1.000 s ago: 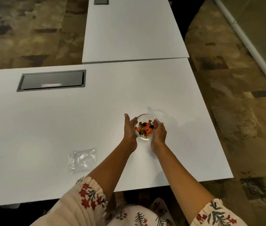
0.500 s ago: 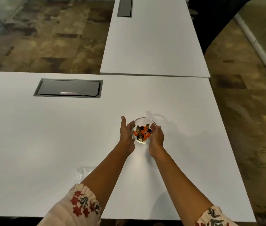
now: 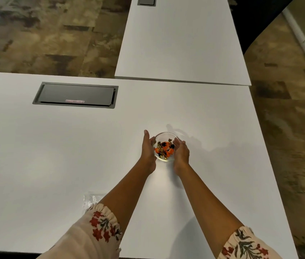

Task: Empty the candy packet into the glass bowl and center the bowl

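The glass bowl (image 3: 165, 146) of candy (image 3: 164, 149) sits cupped between the left hand (image 3: 148, 148) and right hand (image 3: 180, 153), both pressed to its sides. It has slid farther up the table (image 3: 54, 156) — centering looks underway — with the emptied packet (image 3: 90, 200) well behind the left forearm.

glass bowl (image 3: 166, 146) on table (image 3: 54, 156) between both hands, candies (image 3: 164, 148) inside, candy packet (image 3: 90, 199) near-left, hatch (image 3: 76, 95) far-left

Glass bowl (image 3: 166, 139) of candies (image 3: 164, 149), frame ctr-right, is cupped btwn left hand (image 3: 148, 152) & right hand (image 3: 181, 155) on white table (image 3: 54, 156); clear packet (image 3: 90, 199) seen lower left.
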`<move>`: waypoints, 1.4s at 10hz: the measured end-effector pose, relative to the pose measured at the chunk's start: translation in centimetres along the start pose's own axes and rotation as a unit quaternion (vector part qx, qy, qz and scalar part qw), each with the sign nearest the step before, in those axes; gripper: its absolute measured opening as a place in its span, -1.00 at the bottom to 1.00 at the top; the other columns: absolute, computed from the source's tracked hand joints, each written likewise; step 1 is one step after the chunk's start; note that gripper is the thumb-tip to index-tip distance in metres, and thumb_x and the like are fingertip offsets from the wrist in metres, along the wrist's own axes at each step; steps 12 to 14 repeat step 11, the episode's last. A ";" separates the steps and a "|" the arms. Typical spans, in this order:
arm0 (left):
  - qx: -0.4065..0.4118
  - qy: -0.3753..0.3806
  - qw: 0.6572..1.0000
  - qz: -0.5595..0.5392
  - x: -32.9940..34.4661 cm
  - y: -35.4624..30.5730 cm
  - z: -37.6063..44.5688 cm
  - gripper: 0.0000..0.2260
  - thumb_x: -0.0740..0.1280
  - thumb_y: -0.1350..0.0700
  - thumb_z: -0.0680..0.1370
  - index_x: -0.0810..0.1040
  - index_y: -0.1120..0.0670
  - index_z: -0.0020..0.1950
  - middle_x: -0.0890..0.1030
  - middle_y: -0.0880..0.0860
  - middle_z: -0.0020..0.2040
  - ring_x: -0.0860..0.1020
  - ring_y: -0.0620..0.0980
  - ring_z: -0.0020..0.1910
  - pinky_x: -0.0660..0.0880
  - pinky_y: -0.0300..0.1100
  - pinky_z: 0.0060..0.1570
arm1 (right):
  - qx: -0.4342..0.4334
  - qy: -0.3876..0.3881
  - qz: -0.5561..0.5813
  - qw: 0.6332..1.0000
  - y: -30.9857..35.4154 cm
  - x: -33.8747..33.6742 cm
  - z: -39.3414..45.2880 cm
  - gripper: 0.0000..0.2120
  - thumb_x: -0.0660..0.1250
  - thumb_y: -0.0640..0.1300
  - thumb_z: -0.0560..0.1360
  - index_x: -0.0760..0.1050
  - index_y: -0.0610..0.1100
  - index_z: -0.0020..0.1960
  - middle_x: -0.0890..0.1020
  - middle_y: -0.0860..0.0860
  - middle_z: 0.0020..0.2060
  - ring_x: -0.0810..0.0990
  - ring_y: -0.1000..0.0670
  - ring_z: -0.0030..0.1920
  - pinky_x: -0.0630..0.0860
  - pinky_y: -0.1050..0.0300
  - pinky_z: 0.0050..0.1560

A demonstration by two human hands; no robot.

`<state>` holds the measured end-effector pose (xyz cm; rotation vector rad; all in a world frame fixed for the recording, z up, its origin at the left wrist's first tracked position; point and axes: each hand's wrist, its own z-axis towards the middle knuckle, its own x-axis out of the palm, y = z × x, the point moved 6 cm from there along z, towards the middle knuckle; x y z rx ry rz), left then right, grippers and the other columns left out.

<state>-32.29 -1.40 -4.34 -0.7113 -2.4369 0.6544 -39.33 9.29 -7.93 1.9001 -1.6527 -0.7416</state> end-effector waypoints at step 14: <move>0.245 -0.160 0.765 0.574 -2.4 -2.1 -2.9 -0.40 0.02 -0.23 0.67 0.22 0.11 0.61 0.22 0.10 0.63 0.13 0.10 0.63 0.09 0.08 0.57 | -0.284 -0.068 -0.295 0.910 1.8 -3.4 -2.8 -0.58 0.02 0.00 0.68 0.34 -0.15 0.46 0.48 -0.10 0.40 0.43 -0.13 0.40 0.36 -0.01 0.40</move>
